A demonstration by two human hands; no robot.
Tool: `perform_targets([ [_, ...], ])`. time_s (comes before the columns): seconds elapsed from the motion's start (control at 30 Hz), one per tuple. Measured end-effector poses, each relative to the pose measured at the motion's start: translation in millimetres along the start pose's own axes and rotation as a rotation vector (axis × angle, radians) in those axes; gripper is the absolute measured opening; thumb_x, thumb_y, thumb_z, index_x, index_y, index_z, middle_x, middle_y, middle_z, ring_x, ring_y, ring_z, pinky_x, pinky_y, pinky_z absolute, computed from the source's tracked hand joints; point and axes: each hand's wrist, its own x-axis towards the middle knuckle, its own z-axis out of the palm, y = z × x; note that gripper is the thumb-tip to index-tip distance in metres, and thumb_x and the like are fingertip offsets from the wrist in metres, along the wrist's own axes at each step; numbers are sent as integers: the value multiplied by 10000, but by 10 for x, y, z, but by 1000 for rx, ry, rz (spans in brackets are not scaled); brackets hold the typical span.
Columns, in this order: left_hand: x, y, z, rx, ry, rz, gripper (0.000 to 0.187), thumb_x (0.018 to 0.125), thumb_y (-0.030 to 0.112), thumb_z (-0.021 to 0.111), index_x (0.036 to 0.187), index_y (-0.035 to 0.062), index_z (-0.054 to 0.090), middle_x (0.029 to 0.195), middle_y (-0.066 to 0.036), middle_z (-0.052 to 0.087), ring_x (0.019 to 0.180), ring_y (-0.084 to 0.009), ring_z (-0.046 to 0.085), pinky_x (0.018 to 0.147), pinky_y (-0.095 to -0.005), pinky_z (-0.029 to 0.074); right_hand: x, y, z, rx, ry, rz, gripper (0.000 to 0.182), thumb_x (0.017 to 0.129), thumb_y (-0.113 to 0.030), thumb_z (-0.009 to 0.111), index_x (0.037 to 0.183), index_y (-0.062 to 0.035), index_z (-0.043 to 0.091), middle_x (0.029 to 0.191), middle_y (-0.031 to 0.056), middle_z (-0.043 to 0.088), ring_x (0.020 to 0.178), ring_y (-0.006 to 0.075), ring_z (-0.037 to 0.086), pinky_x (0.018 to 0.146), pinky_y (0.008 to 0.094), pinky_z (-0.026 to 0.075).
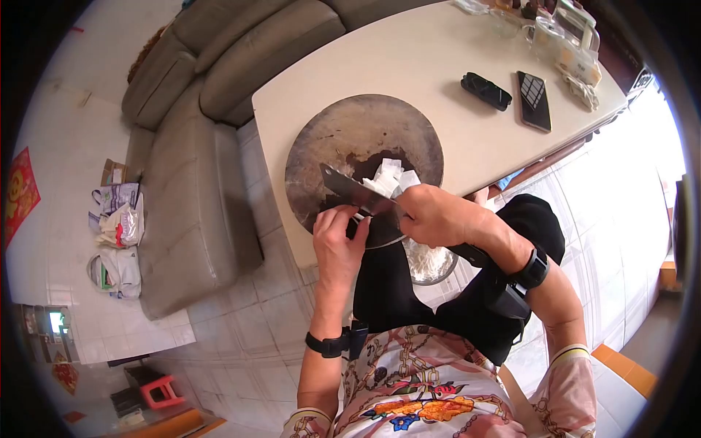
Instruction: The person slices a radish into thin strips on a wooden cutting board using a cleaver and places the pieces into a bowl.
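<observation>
A broad dark cleaver (pixel 358 191) is in my right hand (pixel 442 217), its blade slanting across the near part of a round wooden chopping board (pixel 365 120). My left hand (pixel 338 237) is on the near side of the blade, fingertips together against a small white piece (pixel 359 216) by the blade. White chunks (pixel 392 177) lie just beyond the blade on a wet dark patch of the board. Below the board's near edge, a bowl (pixel 431 264) of white shreds shows partly behind my right hand.
The board rests on a cream table (pixel 453 131). Farther right are a black case (pixel 485 91), a phone (pixel 534 101) and a clear jug (pixel 548 35). A grey sofa (pixel 182 190) stands left, with bags (pixel 120 226) beside it and a red stool (pixel 161 392) lower left.
</observation>
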Motion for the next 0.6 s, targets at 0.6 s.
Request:
perform_targets([
  [0.6, -99, 10, 279, -62, 178, -51, 291, 731, 60, 768, 1002, 55, 660, 1010, -86, 667, 982, -282, 590, 879, -383, 439, -165, -46, -77, -259, 274, 53, 118, 691, -48, 582, 617, 44, 583, 609, 243, 581, 628, 421, 615, 600, 465, 507],
])
